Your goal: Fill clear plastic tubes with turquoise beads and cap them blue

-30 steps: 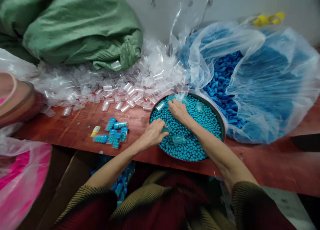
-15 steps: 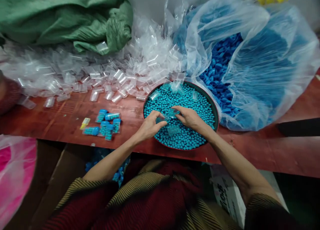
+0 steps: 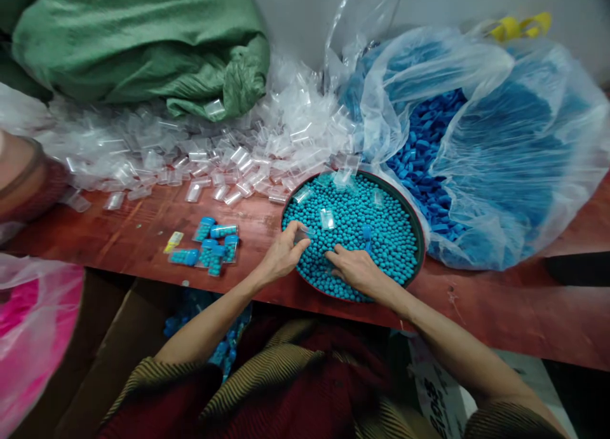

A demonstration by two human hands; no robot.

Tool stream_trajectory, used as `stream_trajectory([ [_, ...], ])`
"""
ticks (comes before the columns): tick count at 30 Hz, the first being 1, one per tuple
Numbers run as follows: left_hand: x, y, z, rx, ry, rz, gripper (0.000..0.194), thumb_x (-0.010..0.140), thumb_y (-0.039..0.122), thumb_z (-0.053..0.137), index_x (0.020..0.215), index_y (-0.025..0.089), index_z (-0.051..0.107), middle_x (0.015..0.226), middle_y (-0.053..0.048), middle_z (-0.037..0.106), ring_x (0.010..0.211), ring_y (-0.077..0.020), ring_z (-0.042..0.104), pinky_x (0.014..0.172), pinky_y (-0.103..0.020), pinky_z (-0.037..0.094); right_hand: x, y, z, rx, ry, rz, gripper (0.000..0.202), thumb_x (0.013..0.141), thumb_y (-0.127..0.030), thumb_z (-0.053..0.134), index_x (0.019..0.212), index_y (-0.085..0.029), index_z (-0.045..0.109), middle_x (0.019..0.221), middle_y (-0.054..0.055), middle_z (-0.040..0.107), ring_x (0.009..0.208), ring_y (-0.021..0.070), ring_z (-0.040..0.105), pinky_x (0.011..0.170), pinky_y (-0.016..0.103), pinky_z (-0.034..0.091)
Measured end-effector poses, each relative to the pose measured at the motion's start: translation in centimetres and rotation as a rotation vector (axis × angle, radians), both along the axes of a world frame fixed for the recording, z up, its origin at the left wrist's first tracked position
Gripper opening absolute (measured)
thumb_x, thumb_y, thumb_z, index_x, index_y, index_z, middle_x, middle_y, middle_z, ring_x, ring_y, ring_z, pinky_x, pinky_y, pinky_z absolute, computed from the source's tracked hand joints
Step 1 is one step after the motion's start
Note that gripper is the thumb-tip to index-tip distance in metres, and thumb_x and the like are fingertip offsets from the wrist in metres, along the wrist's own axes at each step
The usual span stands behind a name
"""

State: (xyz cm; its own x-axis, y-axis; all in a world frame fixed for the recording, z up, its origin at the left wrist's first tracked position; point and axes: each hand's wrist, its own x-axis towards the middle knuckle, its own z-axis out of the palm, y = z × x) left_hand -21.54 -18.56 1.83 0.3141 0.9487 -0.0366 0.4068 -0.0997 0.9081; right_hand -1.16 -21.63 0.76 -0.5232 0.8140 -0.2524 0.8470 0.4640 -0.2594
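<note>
A round tray full of small turquoise beads stands on the table before me. Over its left side, my left hand pinches a clear plastic vial between thumb and fingers. My right hand reaches low into the beads at the front, fingers curled down; whatever they grip is hidden. Just beyond my hands a clear empty vial lies on the beads, and a blue cap rests to its right. More clear vials lie along the tray's far rim.
Several bead-filled vials with blue caps lie left of the tray. Behind spreads a heap of clear vials beside a green sack. A plastic bag of blue caps stands at right. Another person's arm shows at left.
My right hand has moved down and nearer to me, away from my left hand, onto the front beads. The blue cap and the vial beyond my hands now show plainly. The view has tilted slightly.
</note>
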Motion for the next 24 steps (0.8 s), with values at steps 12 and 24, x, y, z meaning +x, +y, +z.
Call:
stream_trajectory([
  [12, 4.3, -0.6, -1.8, -0.467, -0.397, -0.005, 0.042, 0.072, 0.050, 0.062, 0.094, 0.018, 0.047, 0.076, 0.002, 0.054, 0.061, -0.0107, 0.054, 0.053, -0.023, 0.043, -0.7, 0.9, 0.2, -0.094, 0.909, -0.522, 0.020, 0.083, -0.034, 0.051, 0.094, -0.020, 0.060, 0.076, 0.001, 0.063, 0.064, 0.0154, 0.059, 0.061, 0.028, 0.048],
  [24, 3.0, -0.3, -1.0, 0.057, 0.243, -0.027, 0.032, 0.075, 0.024, 0.058, 0.104, 0.017, 0.048, 0.128, -0.013, 0.043, 0.125, -0.0274, 0.041, 0.104, -0.045, 0.035, -1.9, 9.7, 1.2, 0.074, 0.168, -0.263, 0.023, 0.081, -0.025, 0.058, 0.101, -0.015, 0.061, 0.099, 0.010, 0.060, 0.087, 0.0201, 0.058, 0.077, 0.030, 0.044],
])
